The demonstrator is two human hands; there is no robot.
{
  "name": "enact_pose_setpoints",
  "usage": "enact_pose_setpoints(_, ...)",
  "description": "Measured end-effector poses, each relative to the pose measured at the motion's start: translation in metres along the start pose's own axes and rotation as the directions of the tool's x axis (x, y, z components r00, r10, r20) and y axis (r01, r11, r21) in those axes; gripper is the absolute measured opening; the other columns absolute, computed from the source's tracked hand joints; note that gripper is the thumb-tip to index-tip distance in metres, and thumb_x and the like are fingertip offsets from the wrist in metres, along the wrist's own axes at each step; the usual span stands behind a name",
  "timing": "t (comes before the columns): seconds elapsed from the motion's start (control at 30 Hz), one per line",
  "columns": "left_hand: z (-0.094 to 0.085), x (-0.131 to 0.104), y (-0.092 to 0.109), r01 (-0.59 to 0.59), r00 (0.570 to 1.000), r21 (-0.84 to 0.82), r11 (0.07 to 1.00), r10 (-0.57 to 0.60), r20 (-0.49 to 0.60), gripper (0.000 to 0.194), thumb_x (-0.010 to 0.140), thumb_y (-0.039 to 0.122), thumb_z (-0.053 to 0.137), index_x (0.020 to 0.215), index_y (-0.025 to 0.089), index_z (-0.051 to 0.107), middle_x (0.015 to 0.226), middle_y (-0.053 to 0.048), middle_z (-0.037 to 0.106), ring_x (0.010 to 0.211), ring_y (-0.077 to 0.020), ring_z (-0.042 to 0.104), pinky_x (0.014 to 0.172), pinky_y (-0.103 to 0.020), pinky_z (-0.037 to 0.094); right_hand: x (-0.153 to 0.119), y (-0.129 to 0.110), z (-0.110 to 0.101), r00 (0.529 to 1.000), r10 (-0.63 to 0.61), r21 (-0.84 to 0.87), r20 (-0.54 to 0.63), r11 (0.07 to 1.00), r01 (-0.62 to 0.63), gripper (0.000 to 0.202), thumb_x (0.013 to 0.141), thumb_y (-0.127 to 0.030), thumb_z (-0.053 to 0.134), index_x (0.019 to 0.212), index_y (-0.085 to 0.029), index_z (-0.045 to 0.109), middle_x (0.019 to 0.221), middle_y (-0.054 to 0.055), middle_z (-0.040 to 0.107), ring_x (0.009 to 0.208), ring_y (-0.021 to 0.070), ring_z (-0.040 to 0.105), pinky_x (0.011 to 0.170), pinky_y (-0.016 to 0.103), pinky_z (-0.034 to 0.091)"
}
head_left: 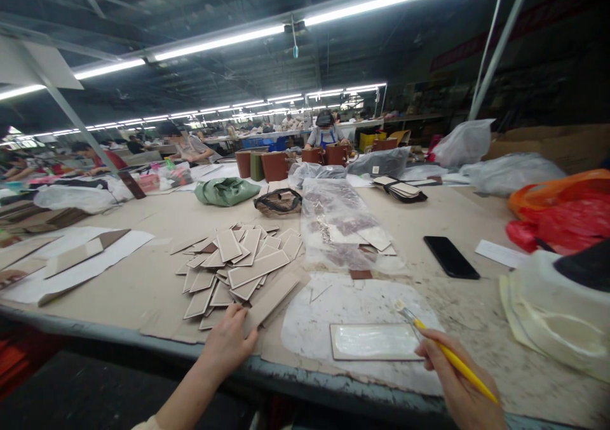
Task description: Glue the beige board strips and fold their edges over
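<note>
My right hand (452, 373) is closed around a yellow-handled brush (448, 350), its pale bristles up and to the left. Below the bristles, a rectangular panel (374, 341) lies flat with a wet, glossy white coat on its face. It rests on a stained white sheet (305, 328). At the near end of a long beige strip (274, 298), my left hand (231, 338) has its thumb and fingers closed on the piece. Just beyond that hand spreads a loose heap of beige rectangular panels (260, 268) with pale edges.
A black phone (451, 257) lies on the right, near a white plastic jug (567, 309) and red and orange bags (567, 211). Behind the heap are a clear plastic bag (333, 204) and a green bag (226, 192). A person (326, 131) sits across the table near brown cases.
</note>
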State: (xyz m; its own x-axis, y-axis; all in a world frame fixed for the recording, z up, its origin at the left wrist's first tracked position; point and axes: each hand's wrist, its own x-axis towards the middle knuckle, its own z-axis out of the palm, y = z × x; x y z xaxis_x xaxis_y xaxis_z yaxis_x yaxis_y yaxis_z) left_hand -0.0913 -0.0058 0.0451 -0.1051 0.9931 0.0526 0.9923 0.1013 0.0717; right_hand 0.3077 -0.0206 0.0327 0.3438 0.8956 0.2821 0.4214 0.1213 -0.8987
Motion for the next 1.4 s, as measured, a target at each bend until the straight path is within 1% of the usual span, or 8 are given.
enact_pose_setpoints(0.23,-0.007,0.003,0.003,-0.026,1.000,0.017,1.000,0.026,0.000,0.022,0.081,0.032,0.051,0.098,0.018,0.056,0.102,-0.008,0.056,0.093,-0.0228,0.058,0.083,-0.033,0.044,-0.001,-0.001,0.002,0.999,0.029,0.000,0.015,1.000,-0.029,0.032,0.080,-0.051,0.056,0.098,-0.025,0.063,0.071,-0.003,0.064,0.062,0.0150,0.059,0.061,0.025,0.047)
enact_pose_setpoints(0.37,-0.005,0.020,0.024,-0.101,0.992,0.050,0.994,0.105,-0.067,0.023,0.084,0.033,0.050,0.099,0.017,0.056,0.101,-0.009,0.056,0.099,-0.0241,0.055,0.088,-0.033,0.042,-0.002,0.000,0.004,0.999,0.034,0.003,0.024,0.999,-0.034,0.034,0.080,-0.053,0.056,0.097,-0.025,0.064,0.071,-0.002,0.065,0.062,0.0152,0.059,0.057,0.024,0.047)
enact_pose_setpoints(0.63,0.001,0.053,0.063,-0.072,0.997,0.122,0.990,0.070,0.018,0.028,0.077,0.031,0.058,0.098,0.012,0.058,0.103,-0.015,0.056,0.102,-0.0304,0.053,0.088,-0.038,0.040,-0.002,0.006,0.003,0.998,0.023,0.012,0.055,1.000,-0.024,0.034,0.082,-0.050,0.056,0.101,-0.024,0.064,0.071,-0.002,0.065,0.060,0.0138,0.059,0.055,0.021,0.047)
enact_pose_setpoints(0.93,-0.002,0.059,0.051,-0.080,0.994,0.014,0.997,0.079,0.070,0.032,0.076,0.033,0.057,0.102,0.015,0.055,0.102,-0.011,0.060,0.099,-0.0253,0.057,0.086,-0.033,0.042,-0.001,0.003,0.004,0.997,-0.058,0.068,0.044,0.996,0.055,0.027,0.084,-0.045,0.057,0.100,-0.025,0.065,0.071,-0.002,0.066,0.061,0.0131,0.060,0.059,0.020,0.051)
enact_pose_setpoints(1.1,-0.011,0.060,0.041,0.024,1.000,-0.245,0.969,-0.020,0.018,0.036,0.072,0.034,0.057,0.103,0.015,0.055,0.095,-0.009,0.061,0.091,-0.0245,0.059,0.082,-0.034,0.044,0.000,0.009,0.005,0.995,-0.103,0.060,0.007,0.993,0.102,0.025,0.084,-0.042,0.059,0.100,-0.025,0.066,0.075,-0.001,0.067,0.064,0.0135,0.062,0.060,0.021,0.053)
enact_pose_setpoints(1.2,-0.026,0.054,0.039,0.026,0.999,-0.577,0.817,-0.036,-0.006,0.041,0.069,0.038,0.060,0.103,0.015,0.057,0.089,-0.006,0.060,0.081,-0.0220,0.060,0.076,-0.034,0.047,0.001,0.015,0.006,0.985,-0.166,0.052,-0.037,0.984,0.168,0.023,0.086,-0.038,0.059,0.103,-0.025,0.066,0.082,0.000,0.070,0.062,0.0131,0.064,0.063,0.023,0.055)
enact_pose_setpoints(1.3,-0.039,0.042,0.048,0.092,0.990,-0.871,0.483,0.053,0.134,0.046,0.071,0.043,0.063,0.108,0.015,0.057,0.089,-0.005,0.062,0.078,-0.0202,0.062,0.070,-0.030,0.048,0.003,0.018,0.010,0.956,-0.293,0.087,-0.031,0.952,0.295,0.022,0.090,-0.030,0.055,0.109,-0.025,0.064,0.091,0.002,0.072,0.062,0.0123,0.065,0.065,0.025,0.057)
enact_pose_setpoints(1.4,-0.033,0.028,0.070,0.316,0.890,-0.921,0.226,0.266,0.370,0.046,0.077,0.044,0.059,0.111,0.014,0.058,0.080,-0.006,0.068,0.074,-0.0200,0.064,0.066,-0.027,0.047,0.005,0.016,0.013,0.922,-0.384,0.120,0.044,0.919,0.377,0.021,0.092,-0.024,0.051,0.109,-0.026,0.062,0.096,0.002,0.072,0.073,0.0134,0.069,0.069,0.025,0.058)
